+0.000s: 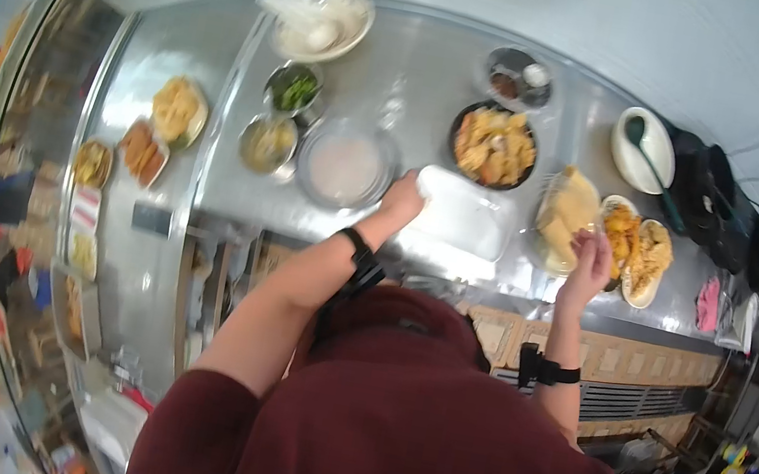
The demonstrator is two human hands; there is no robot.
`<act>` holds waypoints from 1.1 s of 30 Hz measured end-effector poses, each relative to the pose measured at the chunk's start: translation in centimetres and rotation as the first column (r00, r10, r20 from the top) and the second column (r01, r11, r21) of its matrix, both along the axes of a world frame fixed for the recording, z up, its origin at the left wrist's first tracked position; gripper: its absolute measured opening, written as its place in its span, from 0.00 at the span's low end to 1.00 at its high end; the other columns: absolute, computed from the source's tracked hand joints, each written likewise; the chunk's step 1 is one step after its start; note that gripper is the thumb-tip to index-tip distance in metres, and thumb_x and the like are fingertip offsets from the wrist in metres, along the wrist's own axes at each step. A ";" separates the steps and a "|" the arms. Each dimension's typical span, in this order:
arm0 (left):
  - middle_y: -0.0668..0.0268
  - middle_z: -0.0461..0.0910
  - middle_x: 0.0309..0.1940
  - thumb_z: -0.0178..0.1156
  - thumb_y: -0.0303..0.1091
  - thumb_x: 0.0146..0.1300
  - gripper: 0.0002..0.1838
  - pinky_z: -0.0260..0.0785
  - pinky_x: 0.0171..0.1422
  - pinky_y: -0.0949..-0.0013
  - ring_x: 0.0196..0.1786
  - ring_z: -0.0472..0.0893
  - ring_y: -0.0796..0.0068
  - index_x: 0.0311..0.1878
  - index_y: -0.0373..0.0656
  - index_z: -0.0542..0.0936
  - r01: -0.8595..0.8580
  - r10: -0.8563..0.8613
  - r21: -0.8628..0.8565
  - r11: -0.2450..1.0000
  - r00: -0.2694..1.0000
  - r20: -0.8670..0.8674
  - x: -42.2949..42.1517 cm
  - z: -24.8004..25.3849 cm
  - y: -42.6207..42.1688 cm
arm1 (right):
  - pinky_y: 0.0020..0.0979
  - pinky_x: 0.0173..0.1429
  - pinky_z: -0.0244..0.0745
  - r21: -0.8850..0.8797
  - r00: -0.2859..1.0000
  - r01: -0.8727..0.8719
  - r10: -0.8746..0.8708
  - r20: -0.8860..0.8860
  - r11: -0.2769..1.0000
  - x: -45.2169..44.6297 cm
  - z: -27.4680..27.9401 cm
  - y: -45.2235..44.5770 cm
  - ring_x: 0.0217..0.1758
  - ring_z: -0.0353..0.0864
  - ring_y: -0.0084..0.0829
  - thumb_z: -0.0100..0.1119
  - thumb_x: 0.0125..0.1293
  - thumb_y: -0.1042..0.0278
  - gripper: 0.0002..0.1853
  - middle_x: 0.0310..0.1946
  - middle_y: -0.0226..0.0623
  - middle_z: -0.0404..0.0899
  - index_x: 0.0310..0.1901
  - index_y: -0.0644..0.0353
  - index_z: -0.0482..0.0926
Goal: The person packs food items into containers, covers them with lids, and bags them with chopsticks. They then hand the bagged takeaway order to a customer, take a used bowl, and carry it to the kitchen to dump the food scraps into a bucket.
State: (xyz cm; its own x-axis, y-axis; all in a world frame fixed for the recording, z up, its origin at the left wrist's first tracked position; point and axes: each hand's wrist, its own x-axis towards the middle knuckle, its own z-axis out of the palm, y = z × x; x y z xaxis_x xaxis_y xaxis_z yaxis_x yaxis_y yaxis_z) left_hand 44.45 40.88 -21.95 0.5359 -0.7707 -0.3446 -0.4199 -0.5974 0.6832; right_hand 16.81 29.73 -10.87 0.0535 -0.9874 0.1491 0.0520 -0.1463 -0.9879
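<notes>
- Dark red shirt (425,438), nearest the camera, fills lower middle; black bands on both wrists.
- Left hand (399,204): at left end of pale tray (462,219). Grip narrow, fingers at the tray's rim; clamped or just resting, can't tell.
- Right hand (590,266): over right side of clear container (540,247) with pale yellow sheets (570,214). Grip narrow, fingertips close together; whether anything is pinched, can't tell, too small.
- Tray: on metal counter (398,131), near the front edge, between round clear tub (345,166) and the container.
- Tray handling, a guess: light, thin plastic, bit flexy, may slide on smooth metal. Hold by rim or short ends; don't squeeze the walls.
- Sheets, a guess: soft, floppy, tear easily, maybe tacky. Lift one by a free edge, fingertips flat; container likely light, so steady its rim.
- Around: black bowl of food (495,146) behind tray; two food plates, orange (619,231) and pale (648,264), just right of container.
</notes>
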 end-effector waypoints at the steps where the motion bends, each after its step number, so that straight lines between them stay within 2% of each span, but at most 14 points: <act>1: 0.46 0.75 0.39 0.52 0.34 0.53 0.19 0.65 0.48 0.55 0.45 0.74 0.49 0.48 0.39 0.68 -0.015 0.015 0.000 1.000 1.000 0.009 0.0 -1.0 0.7 | 0.27 0.44 0.73 0.027 1.000 -0.015 0.015 -0.007 1.000 -0.2 -0.1 0.4 0.39 0.75 0.26 0.45 0.63 0.75 0.12 0.37 0.37 0.76 0.48 0.66 0.70; 6: 0.51 0.77 0.29 0.54 0.35 0.49 0.14 0.68 0.40 0.58 0.35 0.78 0.55 0.37 0.38 0.73 0.082 -0.071 0.054 0.995 0.981 -0.179 -0.1 -1.0 4.4 | 0.28 0.44 0.73 0.125 0.999 -0.049 0.048 0.016 0.991 0.3 0.0 0.9 0.40 0.75 0.26 0.45 0.64 0.74 0.13 0.38 0.38 0.75 0.49 0.66 0.69; 9: 0.55 0.77 0.22 0.53 0.33 0.46 0.12 0.69 0.35 0.62 0.27 0.79 0.60 0.34 0.38 0.74 0.095 -0.107 -0.059 0.994 0.962 -0.252 0.4 -0.5 6.4 | 0.27 0.44 0.73 0.159 0.995 -0.096 0.090 0.044 0.983 1.1 0.6 0.1 0.39 0.75 0.26 0.46 0.63 0.73 0.14 0.37 0.37 0.75 0.50 0.66 0.69; 13: 0.57 0.78 0.25 0.54 0.33 0.46 0.14 0.70 0.34 0.67 0.27 0.80 0.67 0.36 0.36 0.74 -0.055 0.037 -0.031 0.998 0.907 -0.420 1.2 3.5 9.5 | 0.28 0.46 0.71 0.163 0.986 -0.154 0.141 0.093 0.974 2.3 2.0 -1.0 0.39 0.74 0.26 0.46 0.64 0.71 0.14 0.37 0.36 0.74 0.50 0.64 0.68; 14: 0.57 0.77 0.27 0.54 0.32 0.48 0.14 0.71 0.32 0.69 0.27 0.79 0.70 0.37 0.35 0.73 -0.013 0.016 0.011 1.000 0.928 -0.371 1.6 4.0 10.4 | 0.28 0.46 0.70 0.147 0.980 -0.180 0.165 0.112 0.973 2.7 2.3 -1.6 0.39 0.74 0.27 0.46 0.64 0.70 0.14 0.37 0.36 0.74 0.51 0.64 0.68; 15: 0.58 0.77 0.27 0.52 0.29 0.50 0.14 0.71 0.30 0.70 0.26 0.79 0.72 0.41 0.35 0.72 -0.050 0.054 0.023 0.999 0.845 -0.533 2.2 2.3 11.6 | 0.28 0.47 0.70 0.144 0.974 -0.205 0.188 0.128 0.968 2.8 2.7 -1.9 0.39 0.74 0.27 0.46 0.64 0.70 0.15 0.37 0.36 0.74 0.51 0.64 0.68; 17: 0.62 0.77 0.26 0.50 0.29 0.54 0.14 0.71 0.28 0.71 0.24 0.77 0.75 0.44 0.37 0.71 -0.097 0.070 -0.020 0.995 0.828 -0.556 2.6 9.6 12.8 | 0.28 0.47 0.68 0.157 0.978 -0.172 0.148 0.149 0.972 2.8 3.8 -2.1 0.40 0.74 0.27 0.49 0.62 0.70 0.18 0.38 0.37 0.74 0.53 0.65 0.67; 18: 0.64 0.77 0.26 0.51 0.29 0.55 0.13 0.71 0.27 0.72 0.24 0.77 0.76 0.45 0.38 0.70 -0.140 0.085 -0.037 0.990 0.770 -0.632 3.6 8.0 14.1 | 0.28 0.47 0.68 0.193 0.982 -0.115 0.082 0.173 0.974 2.7 3.9 -2.7 0.40 0.73 0.27 0.50 0.62 0.70 0.19 0.38 0.37 0.74 0.54 0.65 0.66; 20: 0.66 0.76 0.25 0.53 0.32 0.56 0.14 0.70 0.26 0.76 0.23 0.75 0.79 0.45 0.38 0.71 -0.234 0.195 0.012 0.972 0.777 -0.598 5.1 12.1 14.8 | 0.29 0.48 0.69 0.153 0.990 -0.034 0.012 0.141 0.988 1.4 2.5 -4.4 0.41 0.74 0.29 0.49 0.60 0.70 0.18 0.39 0.38 0.74 0.52 0.66 0.68; 22: 0.67 0.75 0.27 0.55 0.35 0.57 0.15 0.69 0.30 0.77 0.27 0.75 0.81 0.45 0.39 0.72 -0.298 0.207 -0.023 0.954 0.713 -0.669 7.0 13.7 15.4 | 0.27 0.48 0.68 0.037 0.974 -0.110 0.100 0.205 0.993 0.6 2.1 -5.9 0.39 0.71 0.27 0.49 0.61 0.69 0.14 0.36 0.35 0.72 0.48 0.66 0.70; 24: 0.69 0.74 0.22 0.55 0.36 0.56 0.14 0.65 0.24 0.78 0.22 0.73 0.83 0.43 0.38 0.73 -0.284 0.177 -0.116 0.952 0.817 -0.549 8.7 16.1 14.5 | 0.32 0.59 0.64 0.009 0.959 -0.073 0.068 0.273 0.997 -0.4 1.2 -6.7 0.50 0.70 0.36 0.43 0.63 0.72 0.17 0.46 0.44 0.70 0.52 0.71 0.66; 27: 0.66 0.75 0.23 0.54 0.33 0.54 0.14 0.66 0.22 0.77 0.21 0.75 0.80 0.43 0.38 0.72 -0.432 0.220 -0.221 0.874 0.758 -0.614 10.4 15.3 11.7 | 0.35 0.62 0.61 -0.042 0.947 -0.093 0.102 0.305 0.995 -0.7 0.8 -7.5 0.55 0.68 0.41 0.38 0.65 0.70 0.20 0.52 0.50 0.67 0.56 0.71 0.62; 30: 0.61 0.73 0.26 0.49 0.25 0.53 0.14 0.70 0.21 0.74 0.22 0.76 0.75 0.44 0.36 0.63 -0.565 0.272 -0.231 0.792 0.665 -0.696 12.0 13.1 8.1 | 0.41 0.62 0.60 -0.019 0.960 -0.062 0.065 0.273 0.998 0.3 2.1 -6.7 0.56 0.66 0.47 0.38 0.65 0.70 0.19 0.53 0.53 0.66 0.55 0.72 0.61; 33: 0.58 0.74 0.26 0.46 0.23 0.52 0.16 0.68 0.17 0.73 0.22 0.78 0.71 0.46 0.36 0.61 -0.787 0.302 -0.202 0.583 0.441 -0.845 12.2 8.0 -0.2 | 0.41 0.63 0.60 -0.051 0.959 -0.055 0.067 0.275 0.997 0.2 1.3 -7.2 0.57 0.65 0.47 0.38 0.65 0.70 0.20 0.53 0.52 0.66 0.56 0.72 0.61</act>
